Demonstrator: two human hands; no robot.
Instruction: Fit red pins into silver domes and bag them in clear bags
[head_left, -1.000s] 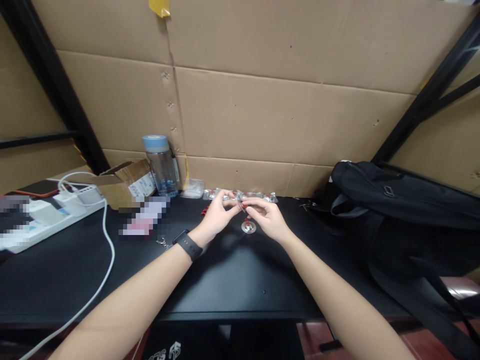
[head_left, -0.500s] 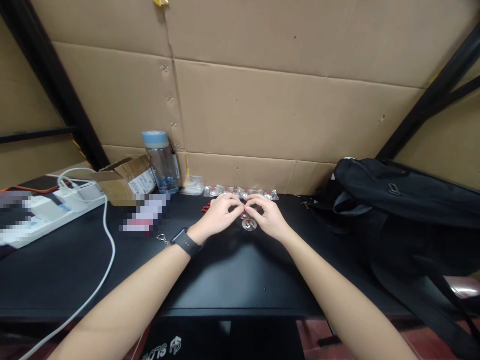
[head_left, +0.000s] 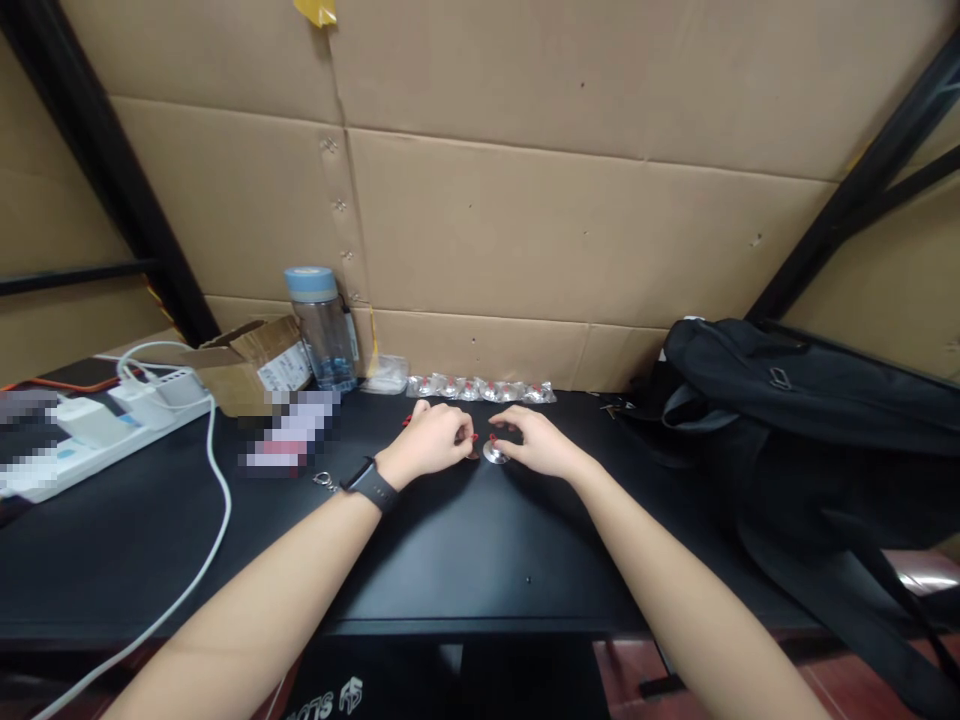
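My left hand (head_left: 439, 438) is pinched on a red cord loop, with the edge of a small metal finger cymbal (head_left: 473, 456) showing below its fingertips. Most of that cymbal is hidden by the hand. A second finger cymbal (head_left: 495, 454), a shiny silver disc with a red loop on top, rests on the black desk just to the right. My right hand (head_left: 536, 442) is beside it, thumb and forefinger apart around the loop. The thumb overlaps the disc's edge; whether it touches, I cannot tell. Another bit of red cord (head_left: 408, 421) shows behind my left hand.
Several clear packets (head_left: 491, 390) line the cardboard wall (head_left: 480, 230). At left are a bottle (head_left: 324, 335), an open carton (head_left: 247, 365), a key ring clip (head_left: 325, 481) and a power strip (head_left: 105, 450) with a white cable. A black backpack (head_left: 810, 420) fills the right side.
My hands, together over the disc before, have moved apart. The left stays pinched on one red loop, while the right hand's fingers have spread beside the other cymbal. The view has tilted slightly upward.
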